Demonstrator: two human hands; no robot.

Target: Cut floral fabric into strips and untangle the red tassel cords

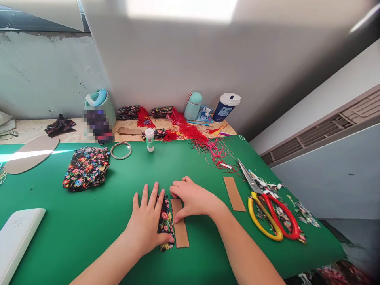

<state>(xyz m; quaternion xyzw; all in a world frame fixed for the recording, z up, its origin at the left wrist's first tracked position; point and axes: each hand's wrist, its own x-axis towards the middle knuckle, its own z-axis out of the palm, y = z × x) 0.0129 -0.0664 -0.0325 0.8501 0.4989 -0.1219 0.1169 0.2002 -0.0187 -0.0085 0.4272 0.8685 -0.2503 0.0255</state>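
My left hand [146, 221] lies flat with its fingers spread, pressing on a strip of black floral fabric [165, 225]. Directly to the right of that fabric is a narrow brown cardboard strip [181, 233] with a thin fabric edge showing. My right hand [191, 198] is curled over the upper part of this strip, thumb on its face and fingers bent at its top end. Another cardboard strip [234, 194] lies flat to the right of my right hand. Large scissors [265, 206] with one yellow and one red handle rest partly open on fabric scraps.
A floral fabric stack [86, 169], a tape roll [121, 151] and a glue stick [150, 140] sit beyond my hands. Red tassel threads [196, 136], a mint bottle [192, 106] and a lidded cup [226, 107] stand along the back. A white power bank [22, 237] lies left.
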